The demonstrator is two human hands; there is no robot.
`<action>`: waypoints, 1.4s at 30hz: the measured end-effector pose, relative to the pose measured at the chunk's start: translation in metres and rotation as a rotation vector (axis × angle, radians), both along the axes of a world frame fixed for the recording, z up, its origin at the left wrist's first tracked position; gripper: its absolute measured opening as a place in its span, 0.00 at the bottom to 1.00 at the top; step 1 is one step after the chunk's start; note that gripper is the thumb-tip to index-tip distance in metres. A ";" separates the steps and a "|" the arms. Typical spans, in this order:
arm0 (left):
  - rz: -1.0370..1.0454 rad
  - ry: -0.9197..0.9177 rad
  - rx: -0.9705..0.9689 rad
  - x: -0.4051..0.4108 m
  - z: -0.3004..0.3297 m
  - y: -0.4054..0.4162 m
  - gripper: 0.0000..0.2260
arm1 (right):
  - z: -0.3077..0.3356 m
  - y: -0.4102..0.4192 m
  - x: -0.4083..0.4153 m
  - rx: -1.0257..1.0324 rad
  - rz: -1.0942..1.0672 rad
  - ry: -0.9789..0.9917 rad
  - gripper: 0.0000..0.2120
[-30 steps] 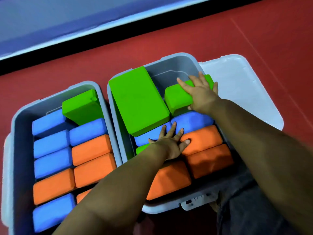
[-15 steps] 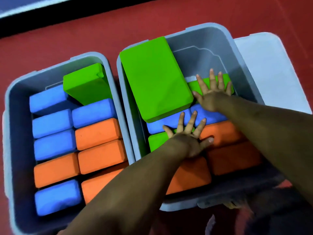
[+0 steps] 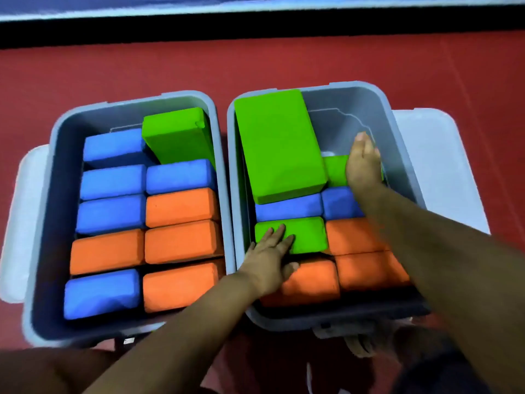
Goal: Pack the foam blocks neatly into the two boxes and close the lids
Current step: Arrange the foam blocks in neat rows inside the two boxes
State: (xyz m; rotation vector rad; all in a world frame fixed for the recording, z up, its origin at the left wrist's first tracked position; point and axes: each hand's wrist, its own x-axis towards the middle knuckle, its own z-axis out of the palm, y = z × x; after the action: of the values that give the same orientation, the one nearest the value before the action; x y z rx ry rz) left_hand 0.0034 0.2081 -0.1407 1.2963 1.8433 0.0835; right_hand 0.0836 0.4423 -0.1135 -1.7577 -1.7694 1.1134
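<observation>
Hands lie flat with straight fingers in the right box point(image 3: 397, 155), left hand point(image 3: 270, 260) pressing a green block point(image 3: 306, 234), right hand point(image 3: 363, 163) pressing another green block point(image 3: 335, 170).

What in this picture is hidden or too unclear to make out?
Head view, the only one:
- The small green block at the far end of the right box: mostly covered by the right hand.
- The blocks under the large tilted green block: it covers them.
- The right box's near latch: blurred and dark.
- The lids: mostly behind the boxes.
</observation>
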 end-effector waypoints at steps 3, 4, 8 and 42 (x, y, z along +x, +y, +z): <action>0.221 -0.088 0.090 0.017 0.000 -0.018 0.29 | 0.016 -0.039 -0.020 -0.243 -0.436 0.271 0.32; 0.220 -0.077 0.097 0.023 -0.001 -0.022 0.27 | 0.016 -0.050 -0.025 -0.415 -0.498 0.321 0.36; 0.213 -0.058 0.118 0.031 0.000 -0.034 0.23 | 0.026 -0.094 -0.043 -0.949 -0.432 0.493 0.38; 0.077 0.045 -0.100 0.008 0.002 0.004 0.42 | 0.068 -0.012 0.004 -0.034 0.034 0.202 0.37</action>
State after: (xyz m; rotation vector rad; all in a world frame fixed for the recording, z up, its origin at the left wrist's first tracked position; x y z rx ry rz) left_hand 0.0109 0.2121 -0.1385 1.1670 1.9115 0.0034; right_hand 0.0880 0.4302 -0.0452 -1.5777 -1.6730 1.2931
